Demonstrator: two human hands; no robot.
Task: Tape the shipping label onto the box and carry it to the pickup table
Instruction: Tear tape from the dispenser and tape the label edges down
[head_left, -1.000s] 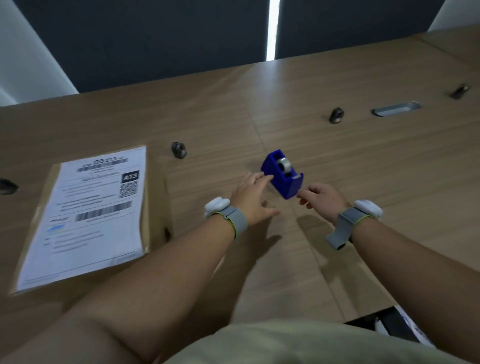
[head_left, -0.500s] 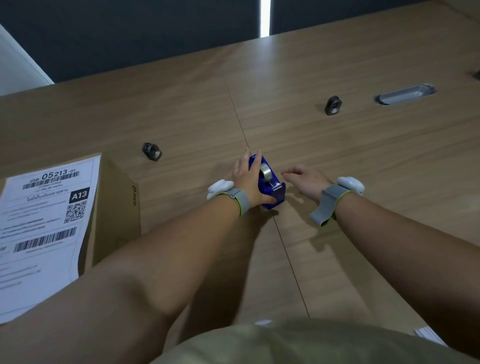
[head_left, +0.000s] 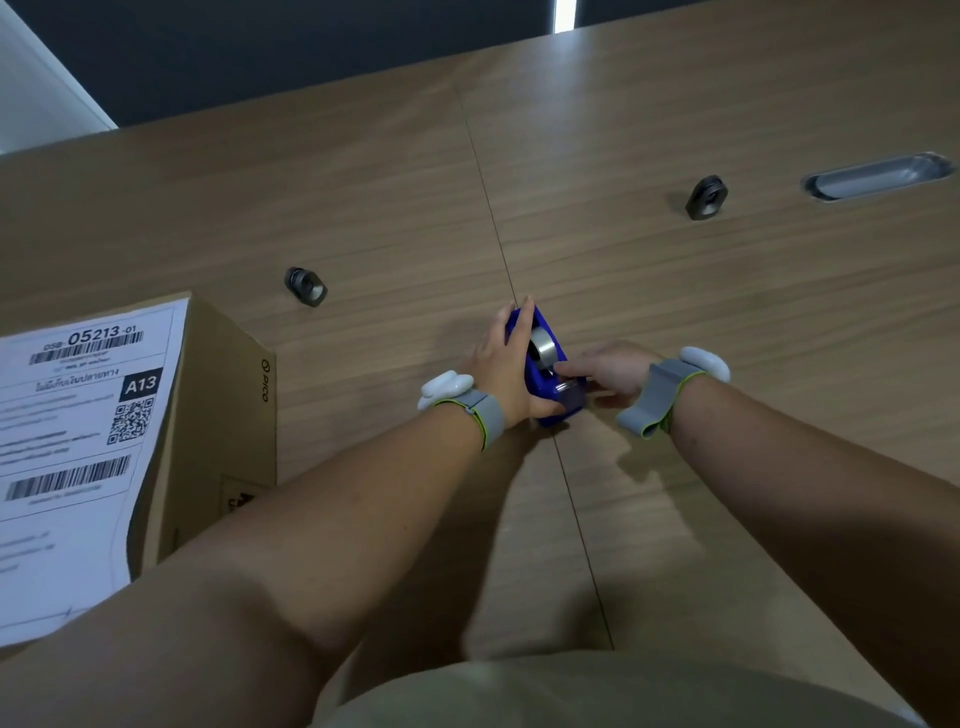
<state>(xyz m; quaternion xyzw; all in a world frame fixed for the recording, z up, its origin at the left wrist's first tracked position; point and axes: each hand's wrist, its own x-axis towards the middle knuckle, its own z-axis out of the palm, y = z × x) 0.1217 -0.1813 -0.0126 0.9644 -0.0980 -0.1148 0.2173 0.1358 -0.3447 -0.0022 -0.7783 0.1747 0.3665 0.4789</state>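
Note:
A blue tape dispenser (head_left: 546, 370) with a grey roll stands on the wooden table (head_left: 675, 312) in the middle of the view. My left hand (head_left: 506, 364) wraps around its left side and holds it. My right hand (head_left: 605, 371) touches the dispenser's front end, fingertips at the tape near the cutter; whether it pinches the tape is unclear. A brown cardboard box (head_left: 208, 426) stands at the left, and a white shipping label (head_left: 72, 441) with barcodes and "A13" lies on its top.
Two small dark grommets (head_left: 305, 286) (head_left: 705, 196) sit in the tabletop. A grey oval cable slot (head_left: 878, 175) lies at the far right. A dark wall runs behind the table's far edge.
My left hand closed around the dispenser. My right hand moved in from beside it and now touches its front end. The view shifted closer.

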